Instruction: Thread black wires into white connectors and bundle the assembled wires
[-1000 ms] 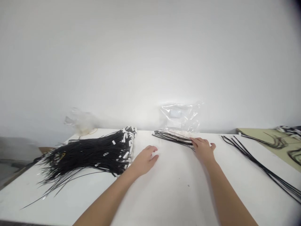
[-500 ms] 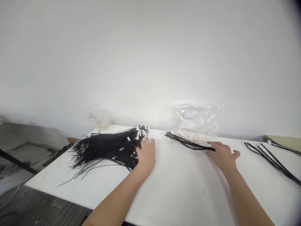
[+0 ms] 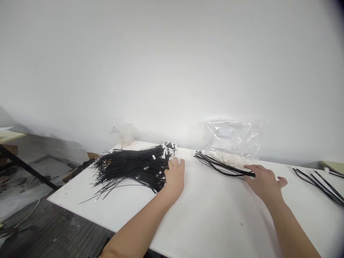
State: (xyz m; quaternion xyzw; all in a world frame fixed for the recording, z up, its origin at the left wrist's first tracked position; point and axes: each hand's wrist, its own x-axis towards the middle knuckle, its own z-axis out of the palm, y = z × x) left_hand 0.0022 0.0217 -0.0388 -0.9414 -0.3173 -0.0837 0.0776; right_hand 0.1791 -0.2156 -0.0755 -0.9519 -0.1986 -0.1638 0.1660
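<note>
White table (image 3: 209, 211) against plain wall. Left hand (image 3: 174, 176) flat, fingers together, tips touching wire pile (image 3: 134, 166). Right hand (image 3: 264, 182) spread, fingertips on small wire bundle (image 3: 223, 165). Bare tabletop between hands.

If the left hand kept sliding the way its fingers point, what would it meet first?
The left hand already touches the big pile of black wires; straight on, it would probably push into the white tags.

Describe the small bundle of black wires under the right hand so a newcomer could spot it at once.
On the white table, before the clear plastic bag at the wall, lies the small wire bundle, its near end under the right hand. Unlike the big heap, it is thin.
</note>
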